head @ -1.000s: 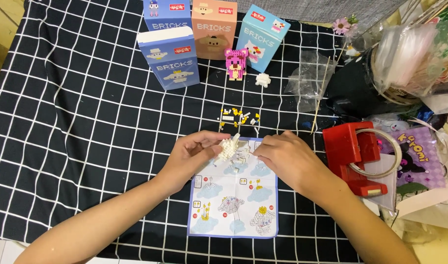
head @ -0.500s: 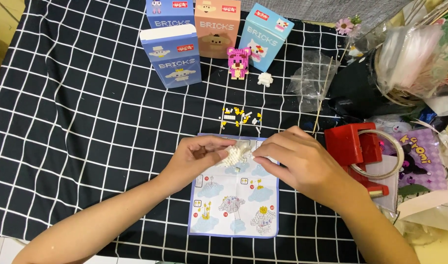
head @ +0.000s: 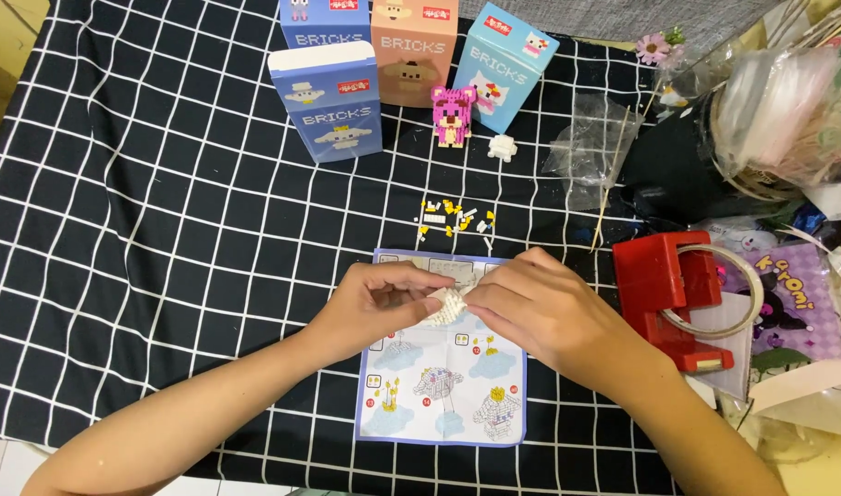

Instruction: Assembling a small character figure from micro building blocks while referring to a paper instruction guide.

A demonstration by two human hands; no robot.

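Both hands meet over a pale blue instruction sheet [head: 443,395] lying on a black cloth with a white grid [head: 163,239]. My left hand [head: 383,298] and my right hand [head: 540,308] pinch the same small white brick build [head: 446,305] between their fingertips, just above the sheet's top half. A scatter of tiny white and yellow loose bricks [head: 452,219] lies on the cloth a little beyond the sheet. Most of the white build is hidden by my fingers.
Several brick boxes [head: 328,101] stand at the back, with a pink brick figure [head: 451,115] and a small white brick piece [head: 501,146] beside them. A red tape dispenser [head: 668,289] sits to the right, by clear plastic bags [head: 590,147] and clutter.
The hands stay together on the white build, with only small shifts of the fingers. The camera view has drifted slightly.
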